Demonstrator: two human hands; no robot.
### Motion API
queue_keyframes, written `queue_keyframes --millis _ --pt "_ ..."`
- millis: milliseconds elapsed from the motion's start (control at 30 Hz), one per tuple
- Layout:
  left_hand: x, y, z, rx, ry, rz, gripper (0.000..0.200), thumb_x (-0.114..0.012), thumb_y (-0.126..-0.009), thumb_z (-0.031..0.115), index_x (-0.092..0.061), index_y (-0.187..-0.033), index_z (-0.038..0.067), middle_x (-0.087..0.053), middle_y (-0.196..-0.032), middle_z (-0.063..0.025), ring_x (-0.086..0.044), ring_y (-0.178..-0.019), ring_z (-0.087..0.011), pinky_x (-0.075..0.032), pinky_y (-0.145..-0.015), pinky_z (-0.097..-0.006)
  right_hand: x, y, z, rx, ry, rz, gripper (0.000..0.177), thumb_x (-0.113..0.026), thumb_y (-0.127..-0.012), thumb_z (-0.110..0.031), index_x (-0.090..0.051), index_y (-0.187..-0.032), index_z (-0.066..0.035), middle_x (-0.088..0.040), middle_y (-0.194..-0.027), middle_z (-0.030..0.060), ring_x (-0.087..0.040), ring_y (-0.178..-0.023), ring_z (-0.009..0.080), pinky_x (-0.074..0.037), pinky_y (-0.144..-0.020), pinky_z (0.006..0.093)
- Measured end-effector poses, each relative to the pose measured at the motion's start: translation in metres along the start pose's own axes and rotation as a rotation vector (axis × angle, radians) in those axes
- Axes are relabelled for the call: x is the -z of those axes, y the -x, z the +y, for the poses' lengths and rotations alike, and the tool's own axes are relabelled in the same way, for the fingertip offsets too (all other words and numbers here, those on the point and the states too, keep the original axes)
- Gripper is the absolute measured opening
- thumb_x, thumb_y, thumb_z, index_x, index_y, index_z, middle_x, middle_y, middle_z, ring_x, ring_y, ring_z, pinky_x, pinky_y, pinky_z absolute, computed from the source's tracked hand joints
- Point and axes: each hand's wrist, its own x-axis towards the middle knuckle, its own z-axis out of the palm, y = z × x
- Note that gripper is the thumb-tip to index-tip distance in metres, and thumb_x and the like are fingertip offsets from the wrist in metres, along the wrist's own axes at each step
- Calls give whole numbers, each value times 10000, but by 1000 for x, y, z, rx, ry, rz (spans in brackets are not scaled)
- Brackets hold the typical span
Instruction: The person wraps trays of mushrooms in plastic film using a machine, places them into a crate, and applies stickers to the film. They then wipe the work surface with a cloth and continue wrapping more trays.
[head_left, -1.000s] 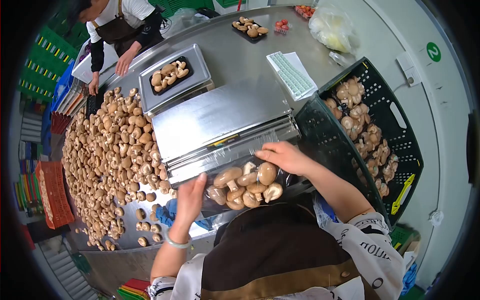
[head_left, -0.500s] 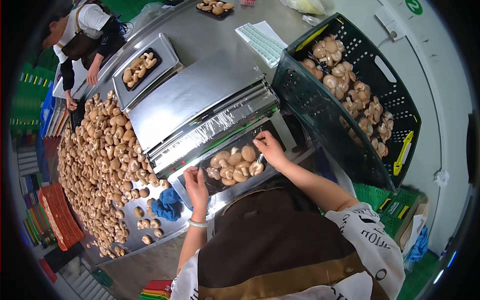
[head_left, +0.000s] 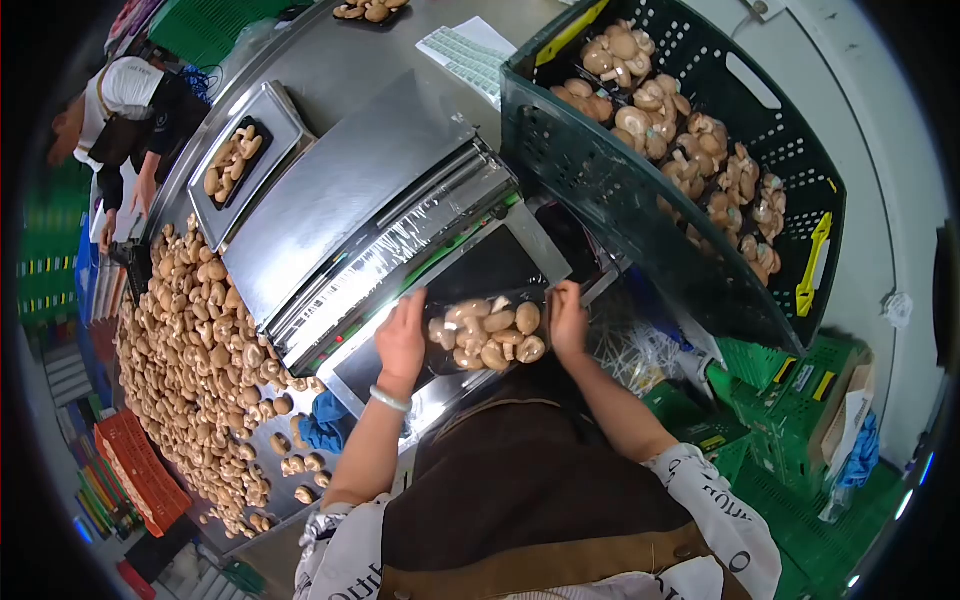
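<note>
A black tray of brown mushrooms [head_left: 490,334], covered in shiny clear film, is held in front of my apron. My left hand [head_left: 402,342] grips its left end, thumb and fingers closed on the edge. At the opposite end my right hand [head_left: 568,322] is closed on the tray's edge and film. Just beyond the tray is the film-wrapping machine [head_left: 330,225], with a roll of clear film [head_left: 365,275] along its front and a dark flat plate [head_left: 480,268] nearer me.
A dark green crate [head_left: 640,180] of packed mushrooms stands at the right. Loose mushrooms [head_left: 200,340] cover the table at the left, beside a blue cloth [head_left: 325,422]. Another tray of mushrooms [head_left: 232,165] lies on a metal scale [head_left: 215,210]. A co-worker [head_left: 130,110] reaches in at upper left.
The mushroom tray has come off the machine's front plate toward my body, both hands now gripping its ends. My view has shifted; the co-worker's hands remain near the pile.
</note>
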Motion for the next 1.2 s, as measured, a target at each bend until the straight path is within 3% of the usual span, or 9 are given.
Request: queue_keyframes --millis 133,333,433,567,733,867,967,1067,1200 --pt "-7 -12 17 338 654 -132 456 -559 -845 -19 -477 -1277 101 -525 -816 -34 -568 -675 -131 -483 -589 -286 -26 29 -1 -603 -1560 -484 438 -415 -981 -441 -519 -1144 -47 -606 -1093 61 -593 -986 155 -493 -838 351" --pt "81 -19 107 728 2244 -406 268 -618 -874 26 -431 -1056 88 -429 -792 9 -426 -705 -83 -418 -634 -214 64 88 -86 -705 -1456 -1437 405 -514 -930 -363 -525 -1176 -42 -626 -1091 91 -620 -954 178 -500 -788 348" --pt "110 -21 121 150 2188 -469 293 -647 -861 64 -382 -984 91 -444 -825 -31 -447 -764 -151 -436 -728 -281 86 71 -117 -442 -1091 -1653 407 -564 -904 -325 -527 -1191 -39 -637 -1090 107 -634 -938 189 -504 -762 346" --pt "141 -38 144 256 2038 -1136 686 -556 -925 339 -212 -1459 78 -344 -1447 -155 -365 -1339 -255 -300 -1099 -377 165 -8 -158 189 140 -1072 429 -630 -870 -273 -531 -1213 -35 -651 -1088 127 -651 -917 204 -509 -729 344" --pt "134 -58 153 284 1758 -1188 480 -544 -944 260 -358 -1331 44 -414 -1359 -107 -464 -1201 -166 -385 -998 -305 246 7 -239 939 -239 -901 562 -654 -853 -346 -465 -1287 -42 -637 -1111 129 -632 -1002 265 -488 -833 360" --pt "97 -67 148 91 1230 -865 258 -525 -960 163 -470 -1179 38 -540 -1198 -103 -562 -1039 -152 -456 -881 -286 240 -37 -240 229 -199 -1147 529 -642 -878 -294 -460 -1305 -40 -555 -1228 147 -521 -1178 227 -435 -954 364" --pt "58 -85 147 450 1581 -778 83 -518 -958 60 -553 -1029 34 -642 -928 -68 -621 -818 -135 -478 -742 -266 252 -120 -188 360 -374 -249 415 -536 -941 -193 -453 -1314 -30 -504 -1309 100 -511 -1179 195 -440 -981 327" --pt "61 -103 135 675 1571 -611 82 -549 -931 33 -564 -1011 41 -634 -927 -66 -597 -783 -117 -460 -718 -245 280 -227 -164 67 -1313 -172 265 -485 -979 -276 -527 -1115 -52 -584 -1074 75 -584 -973 185 -499 -862 353" --pt "69 -121 125 780 1564 -446 51 -534 -932 31 -557 -970 57 -620 -896 -53 -575 -760 -110 -452 -712 -238 245 -348 -74 -144 -1013 278 347 -494 -979 -308 -545 -1160 -16 -606 -1124 81 -586 -1019 194 -458 -909 326"
